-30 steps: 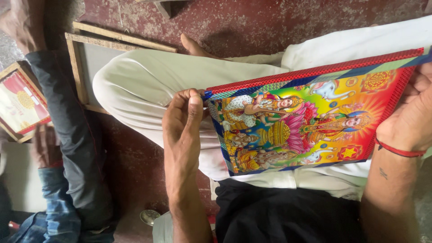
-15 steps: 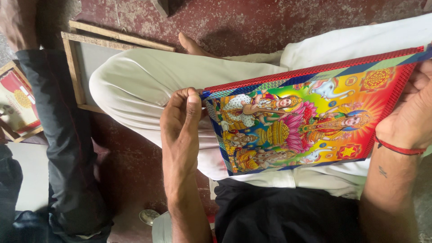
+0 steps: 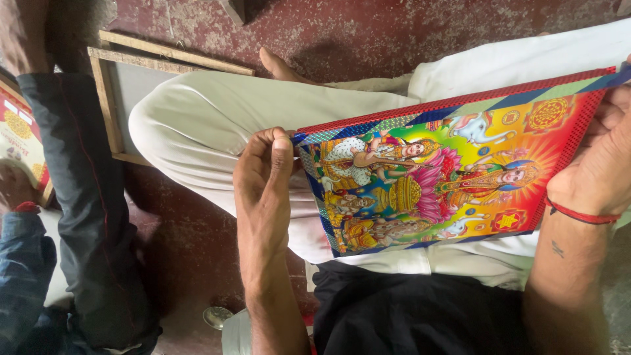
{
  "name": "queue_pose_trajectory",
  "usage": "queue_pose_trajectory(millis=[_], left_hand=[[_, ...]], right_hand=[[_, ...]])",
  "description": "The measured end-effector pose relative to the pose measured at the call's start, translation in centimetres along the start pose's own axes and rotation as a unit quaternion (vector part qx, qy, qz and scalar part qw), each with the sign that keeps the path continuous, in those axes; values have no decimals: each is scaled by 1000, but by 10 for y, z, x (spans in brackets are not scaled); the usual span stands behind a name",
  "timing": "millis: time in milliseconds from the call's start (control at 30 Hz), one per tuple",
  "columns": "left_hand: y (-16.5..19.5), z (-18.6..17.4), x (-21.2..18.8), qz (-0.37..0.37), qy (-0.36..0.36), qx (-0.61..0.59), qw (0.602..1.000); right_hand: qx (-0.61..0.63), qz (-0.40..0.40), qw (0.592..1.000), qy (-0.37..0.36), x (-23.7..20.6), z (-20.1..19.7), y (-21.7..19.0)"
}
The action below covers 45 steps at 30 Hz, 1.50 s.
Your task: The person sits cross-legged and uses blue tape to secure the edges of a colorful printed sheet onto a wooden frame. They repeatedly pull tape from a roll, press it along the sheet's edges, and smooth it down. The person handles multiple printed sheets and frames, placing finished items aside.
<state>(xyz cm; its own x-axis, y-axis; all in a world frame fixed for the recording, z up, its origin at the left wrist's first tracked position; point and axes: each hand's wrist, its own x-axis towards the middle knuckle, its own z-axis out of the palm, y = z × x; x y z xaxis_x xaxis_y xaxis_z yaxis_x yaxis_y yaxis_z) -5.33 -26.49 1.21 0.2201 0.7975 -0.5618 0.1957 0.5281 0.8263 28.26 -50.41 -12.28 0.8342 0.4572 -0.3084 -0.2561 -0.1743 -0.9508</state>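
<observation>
The person's left hand [image 3: 263, 177] pinches the left edge of a brightly coloured religious picture print [image 3: 447, 174] in a closed grip, thumb and fingers folded over its corner, while the right hand [image 3: 601, 167], wearing a red thread [image 3: 582, 213] at the wrist, clasps the print's right edge. The print lies tilted across the person's lap, on crossed legs in white trousers [image 3: 210, 125], with a bare foot [image 3: 279, 66] showing beyond the knee. On the worn red floor [image 3: 368, 33] past the legs lies an empty wooden frame [image 3: 105, 92], and at far left another person's dark-trousered leg [image 3: 79, 197] stands just beside it.
</observation>
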Motion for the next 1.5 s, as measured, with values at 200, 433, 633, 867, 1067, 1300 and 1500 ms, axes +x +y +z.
queue_pose_trajectory(millis=[200, 433, 633, 867, 1067, 1300, 1500], left_hand=[[1, 0, 0, -2, 4, 8, 1000], [-4, -1, 1, 5, 5, 4, 1000], [-7, 0, -1, 19, 12, 5, 1000], [-13, 5, -2, 37, 24, -22, 999], [-17, 9, -3, 47, 43, -42, 997], [-15, 7, -2, 55, 62, -21, 996], [-9, 7, -1, 55, 54, -77, 994]], right_hand=[[-6, -22, 1000, -8, -2, 3, -2], [-14, -19, 1000, -8, -1, -1, 2], [-24, -20, 999, 1, -1, -6, 7], [4, -30, 999, -12, -8, 10, -10], [-25, -16, 1000, 0, -5, 2, -2], [212, 110, 971, -29, 15, -26, 34], [234, 128, 958, -106, 9, -11, 32]])
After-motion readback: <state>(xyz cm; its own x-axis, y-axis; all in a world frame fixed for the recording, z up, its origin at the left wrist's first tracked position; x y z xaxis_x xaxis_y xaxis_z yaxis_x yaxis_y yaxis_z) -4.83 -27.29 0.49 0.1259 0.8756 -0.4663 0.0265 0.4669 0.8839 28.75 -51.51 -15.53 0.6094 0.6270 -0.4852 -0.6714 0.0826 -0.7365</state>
